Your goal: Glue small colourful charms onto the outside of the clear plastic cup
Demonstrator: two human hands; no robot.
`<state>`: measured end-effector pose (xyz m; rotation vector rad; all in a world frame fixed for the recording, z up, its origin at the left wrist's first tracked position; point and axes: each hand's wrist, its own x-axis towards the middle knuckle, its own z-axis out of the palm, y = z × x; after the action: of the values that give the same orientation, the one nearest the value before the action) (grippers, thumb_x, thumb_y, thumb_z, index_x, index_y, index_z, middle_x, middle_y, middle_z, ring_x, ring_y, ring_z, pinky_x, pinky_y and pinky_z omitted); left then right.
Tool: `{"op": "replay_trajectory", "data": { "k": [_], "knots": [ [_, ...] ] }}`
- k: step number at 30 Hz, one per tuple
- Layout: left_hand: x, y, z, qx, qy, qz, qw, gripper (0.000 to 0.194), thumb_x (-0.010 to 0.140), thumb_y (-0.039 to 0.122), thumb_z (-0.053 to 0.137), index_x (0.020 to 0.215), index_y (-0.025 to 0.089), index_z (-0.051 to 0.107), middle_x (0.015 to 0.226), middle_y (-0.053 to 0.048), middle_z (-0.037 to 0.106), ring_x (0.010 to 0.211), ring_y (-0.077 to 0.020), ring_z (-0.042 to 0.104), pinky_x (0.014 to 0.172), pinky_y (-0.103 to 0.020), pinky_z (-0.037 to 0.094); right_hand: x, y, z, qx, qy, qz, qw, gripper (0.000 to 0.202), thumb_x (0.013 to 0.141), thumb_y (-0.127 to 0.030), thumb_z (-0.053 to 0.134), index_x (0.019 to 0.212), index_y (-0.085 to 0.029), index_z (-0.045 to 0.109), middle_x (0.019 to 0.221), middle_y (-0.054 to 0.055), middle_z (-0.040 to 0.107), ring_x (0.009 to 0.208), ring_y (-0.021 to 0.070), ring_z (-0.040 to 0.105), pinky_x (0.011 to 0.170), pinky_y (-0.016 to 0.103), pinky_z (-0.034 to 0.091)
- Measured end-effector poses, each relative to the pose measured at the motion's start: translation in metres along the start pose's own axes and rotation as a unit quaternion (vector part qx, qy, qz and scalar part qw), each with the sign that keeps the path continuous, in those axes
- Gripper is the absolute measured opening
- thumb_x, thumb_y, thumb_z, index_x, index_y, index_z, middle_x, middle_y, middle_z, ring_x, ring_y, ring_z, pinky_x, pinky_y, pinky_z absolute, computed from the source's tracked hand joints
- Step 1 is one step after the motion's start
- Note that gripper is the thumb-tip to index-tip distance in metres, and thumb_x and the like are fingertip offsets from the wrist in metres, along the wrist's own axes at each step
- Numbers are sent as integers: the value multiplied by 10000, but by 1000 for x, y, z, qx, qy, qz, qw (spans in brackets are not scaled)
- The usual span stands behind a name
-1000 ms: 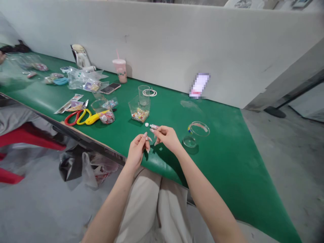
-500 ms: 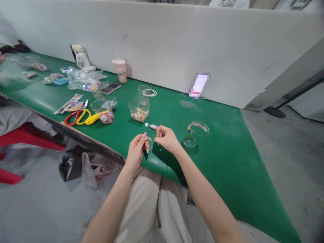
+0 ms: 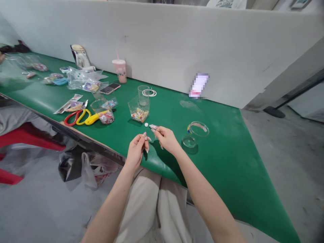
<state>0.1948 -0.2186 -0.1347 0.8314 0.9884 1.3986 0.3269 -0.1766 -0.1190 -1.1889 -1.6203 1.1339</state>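
At the table's front edge my left hand (image 3: 136, 150) is closed in a pinch, thumb against fingers, on a small pale thing too tiny to name. Just to its right, my right hand (image 3: 166, 139) has thumb and forefinger closed at the near end of a small clear tube (image 3: 153, 127) with a white nozzle. The fingers cover part of the tube, which appears to lie on the table. A round white cap (image 3: 146, 125) rests beside the nozzle. Behind it stands a clear angular cup (image 3: 139, 113) with multicoloured small pieces at its bottom.
On the green table (image 3: 227, 162) are clear round dishes (image 3: 189, 141) at right, a clear tumbler (image 3: 143, 94) and a white cord coil (image 3: 153, 93) behind. Scissors (image 3: 81, 116) and a cup of beads (image 3: 106, 116) lie left. A phone (image 3: 199, 86) leans on the partition.
My right hand's thumb and fingers have shifted slightly up and left, onto the end of the small tube. My left hand keeps its pinch in the same place.
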Motion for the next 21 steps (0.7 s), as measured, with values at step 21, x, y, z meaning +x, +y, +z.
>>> {"op": "replay_trajectory", "data": {
  "k": [21],
  "knots": [
    [3,3,-4,-35,23,4,999,274,728,416,679,696,160,585,469,55,501,434,-50,440,467,-160,359,-3,-16,-8,130,-43,33,990,382,694,-559,647,623,-193,564,428,-55,508,394,113,534,477,229,459]
  ]
}}
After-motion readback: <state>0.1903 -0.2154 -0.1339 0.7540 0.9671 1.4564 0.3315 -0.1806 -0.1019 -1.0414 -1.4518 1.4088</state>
